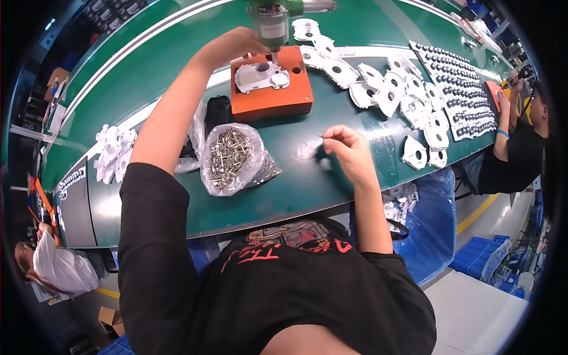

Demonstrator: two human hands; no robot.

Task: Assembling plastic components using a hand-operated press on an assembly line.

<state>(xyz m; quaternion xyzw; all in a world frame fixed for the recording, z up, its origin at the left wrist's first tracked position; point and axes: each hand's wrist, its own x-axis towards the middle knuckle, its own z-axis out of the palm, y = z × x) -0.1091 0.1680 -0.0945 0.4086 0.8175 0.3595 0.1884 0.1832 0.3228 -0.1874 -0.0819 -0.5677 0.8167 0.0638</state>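
My left hand (235, 46) reaches over an orange fixture block (271, 107), fingers curled beside the lower end of a green power screwdriver (272, 26). What its fingertips hold, if anything, is hidden. On the block lies a white plastic housing (251, 80) with a dark round part, and the driver's bit comes down at its right end. My right hand (349, 152) is raised over the table, thumb and forefinger pinching a tiny thin piece that looks like a screw (320, 136). Between my arms sits an open clear plastic bag of metal screws (228, 158).
White plastic housings (389, 94) spread across the right of the green table (302, 177); more pile up (112, 148) at left. A tray of black parts (455, 89) lies far right. A blue-lined bin (429, 231) stands below the edge. Co-workers sit at both sides.
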